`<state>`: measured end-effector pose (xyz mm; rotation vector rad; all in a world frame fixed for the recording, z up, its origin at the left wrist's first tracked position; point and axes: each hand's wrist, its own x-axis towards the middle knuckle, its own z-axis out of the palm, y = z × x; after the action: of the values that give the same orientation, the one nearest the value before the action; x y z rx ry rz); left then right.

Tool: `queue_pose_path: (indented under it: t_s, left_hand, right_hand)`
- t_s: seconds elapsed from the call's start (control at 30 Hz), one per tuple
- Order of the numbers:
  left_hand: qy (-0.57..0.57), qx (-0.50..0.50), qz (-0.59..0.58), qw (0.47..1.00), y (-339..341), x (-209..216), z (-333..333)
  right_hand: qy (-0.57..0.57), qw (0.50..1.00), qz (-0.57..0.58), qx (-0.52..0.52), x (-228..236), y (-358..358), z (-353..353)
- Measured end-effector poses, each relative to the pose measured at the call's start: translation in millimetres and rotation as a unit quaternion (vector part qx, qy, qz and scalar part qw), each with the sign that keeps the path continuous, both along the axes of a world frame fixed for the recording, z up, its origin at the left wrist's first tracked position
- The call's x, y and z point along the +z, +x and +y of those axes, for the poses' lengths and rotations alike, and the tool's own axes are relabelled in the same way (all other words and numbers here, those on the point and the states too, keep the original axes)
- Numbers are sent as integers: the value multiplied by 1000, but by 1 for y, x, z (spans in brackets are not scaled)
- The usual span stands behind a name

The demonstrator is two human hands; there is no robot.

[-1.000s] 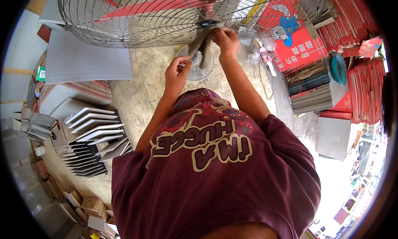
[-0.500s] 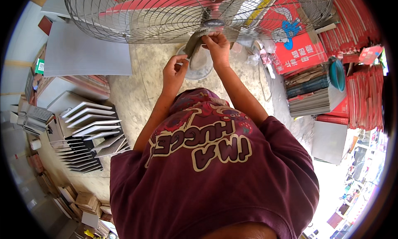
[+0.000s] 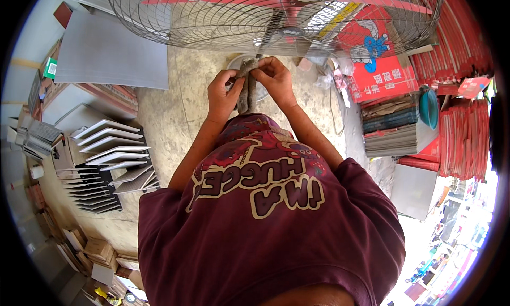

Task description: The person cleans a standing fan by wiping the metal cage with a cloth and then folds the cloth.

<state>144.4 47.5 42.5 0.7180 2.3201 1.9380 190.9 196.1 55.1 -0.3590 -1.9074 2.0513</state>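
My left hand (image 3: 222,95) and my right hand (image 3: 276,83) are both closed, in a pinch, on a dusty grey-brown, cloth-like strip (image 3: 247,67). It is folded at the top, and its two lengths hang down in front of my body; its exact kind is not plain. My left fingers grip its left side, while the right thumb and fingers pinch near its upper end. Partly hidden behind the strip and my right hand is a pale round basin (image 3: 262,93) on the floor. Just beyond my hands stands a large fan (image 3: 291,32) with red blades and a dark wire guard.
Upright tile samples in a rack (image 3: 114,152) stand at left, below a large grey panel (image 3: 111,56). On the right are stacked red cartons (image 3: 461,141), a teal bowl (image 3: 428,108) and a leaning grey tile (image 3: 414,190). A cable (image 3: 336,115) lies on the concrete floor.
Both hands have drawn the strip nearer my body, away from the fan's hub. My left hand now grips it alongside the right. The view has shifted slightly.
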Motion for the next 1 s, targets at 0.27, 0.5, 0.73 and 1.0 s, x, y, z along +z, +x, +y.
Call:
queue_pose_path:
  t_s: [0.27, 0.5, 0.73, 1.0]
  left_hand:
    - [48, -3, -41, 998, -2, 1, -24]
    - [36, -35, -68, 996, 0, -4, -52]
    - [-7, -38, -61, 997, 8, -2, -89]
    - [-57, 17, -63, 996, 21, 1, -114]
  right_hand:
    - [64, 997, -45, 2, -3, -1, -18]
    - [229, 969, 6, 91, 8, -6, -43]
    - [239, 950, -9, 201, 5, -11, -77]
    - [238, 930, 8, 280, -4, -17, -92]
